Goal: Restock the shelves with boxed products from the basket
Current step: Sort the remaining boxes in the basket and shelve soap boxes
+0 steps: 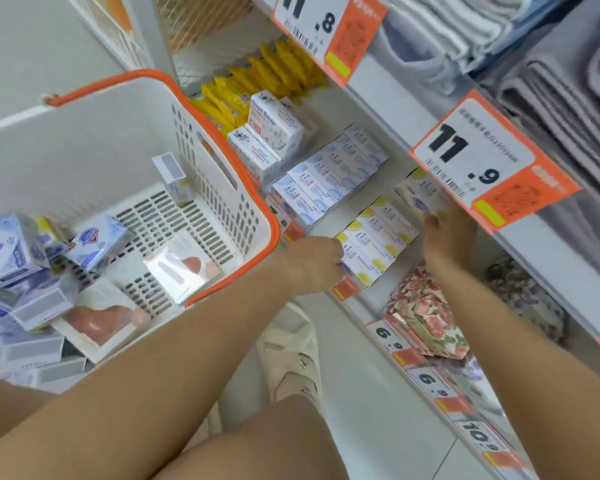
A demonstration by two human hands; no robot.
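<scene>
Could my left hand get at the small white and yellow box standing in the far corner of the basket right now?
Probably yes: the small white and yellow box stands uncovered in the open-topped white basket, though the left hand is touching shelf boxes.

Your white shelf [329,112] carries yellow packets [257,81], soap boxes [274,129], blue-white cartons [329,171] and yellow-dotted cartons [378,233].
</scene>
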